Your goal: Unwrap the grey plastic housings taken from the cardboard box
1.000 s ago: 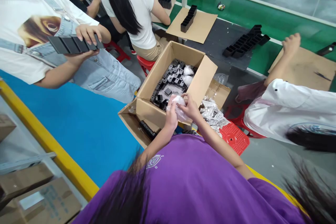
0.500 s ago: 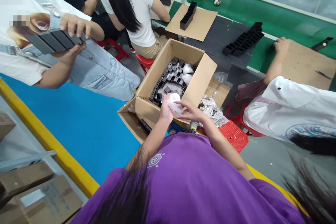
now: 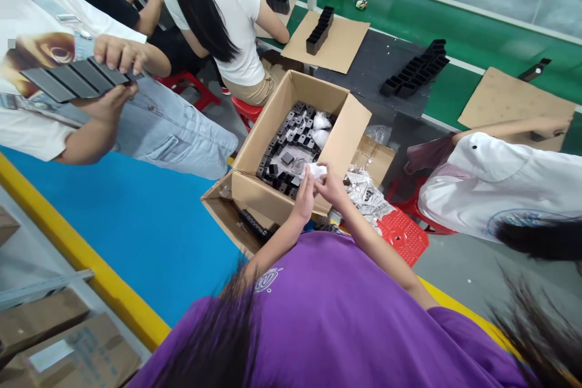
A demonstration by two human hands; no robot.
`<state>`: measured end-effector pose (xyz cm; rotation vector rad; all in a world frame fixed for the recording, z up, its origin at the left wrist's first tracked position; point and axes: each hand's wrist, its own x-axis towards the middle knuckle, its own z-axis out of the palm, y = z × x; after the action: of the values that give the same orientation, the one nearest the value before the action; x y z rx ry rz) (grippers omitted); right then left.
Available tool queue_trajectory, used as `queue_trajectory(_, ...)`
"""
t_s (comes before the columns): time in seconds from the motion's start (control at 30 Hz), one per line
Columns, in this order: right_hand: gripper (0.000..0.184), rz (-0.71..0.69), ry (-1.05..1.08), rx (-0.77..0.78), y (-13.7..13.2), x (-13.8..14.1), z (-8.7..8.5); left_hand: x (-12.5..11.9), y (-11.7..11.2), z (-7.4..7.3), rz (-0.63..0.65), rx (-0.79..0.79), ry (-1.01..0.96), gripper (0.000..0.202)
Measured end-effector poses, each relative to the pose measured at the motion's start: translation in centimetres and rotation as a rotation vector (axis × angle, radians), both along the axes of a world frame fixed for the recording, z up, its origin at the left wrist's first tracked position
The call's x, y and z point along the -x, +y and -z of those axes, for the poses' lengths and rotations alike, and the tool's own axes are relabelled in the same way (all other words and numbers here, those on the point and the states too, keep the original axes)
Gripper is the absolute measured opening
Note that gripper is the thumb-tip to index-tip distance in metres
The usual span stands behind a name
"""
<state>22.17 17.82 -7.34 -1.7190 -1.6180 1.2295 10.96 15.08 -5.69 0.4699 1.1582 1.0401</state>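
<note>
My left hand (image 3: 304, 196) and my right hand (image 3: 331, 185) meet over the near rim of an open cardboard box (image 3: 261, 188). Both pinch a small white plastic bag (image 3: 317, 170), crumpled between the fingertips. Inside the box lie several small black plastic parts (image 3: 291, 133) and two more white bags (image 3: 321, 129). My purple shirt fills the bottom of the view.
A red plastic stool (image 3: 404, 234) with a heap of clear bags (image 3: 366, 194) stands right of the box. A person on the left holds a long black strip (image 3: 75, 77). Other people sit at a green conveyor with black part rows (image 3: 413, 70) on cardboard sheets (image 3: 331, 42).
The white bag has been squeezed smaller between my fingertips, and my hands have closed together. The person on the right has stretched an arm out over the cardboard sheet.
</note>
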Motion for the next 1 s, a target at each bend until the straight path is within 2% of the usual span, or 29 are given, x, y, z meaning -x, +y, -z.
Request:
queue_trajectory(0.07,0.069,-0.063,0.262,0.085,0.1,-0.5,0.2,0.6,0.2,-0.1,0.007,-0.024,0.025,0.056)
queue_trajectory(0.1,0.071,-0.070,0.301,0.122,0.2,-0.6,0.3,0.8,0.2,-0.1,0.016,-0.033,0.031,0.057)
queue_trajectory(0.17,0.058,-0.017,0.196,0.138,0.5,-0.3,0.7,0.9,-0.1,0.0,0.046,-0.043,0.040,0.057)
queue_trajectory(0.23,0.039,0.068,0.030,0.091,0.7,0.4,1.0,0.7,-0.5,0.4,0.080,-0.040,0.052,0.055)
queue_trajectory(0.3,0.032,0.124,-0.037,0.057,0.9,0.9,1.4,0.3,-0.8,1.0,0.102,-0.032,0.067,0.053)
queue_trajectory(0.4,0.033,0.130,-0.007,0.040,0.8,0.8,1.7,0.1,-0.6,1.4,0.098,-0.026,0.086,0.054)
queue_trajectory(0.6,0.036,-0.048,0.244,0.101,0.6,0.0,1.0,1.3,0.2,0.7,0.058,0.001,0.074,0.061)
queue_trajectory(0.73,0.036,0.007,0.357,0.064,0.9,0.9,0.7,1.9,0.2,-0.1,0.041,-0.024,0.064,0.058)
queue_trajectory(0.87,0.024,0.076,0.265,0.029,0.8,1.4,0.7,1.7,-0.1,-0.2,0.050,-0.066,0.052,0.059)
queue_trajectory(1.0,0.016,0.169,0.150,-0.021,0.6,0.9,0.9,1.4,-0.5,0.4,0.064,-0.095,0.066,0.057)
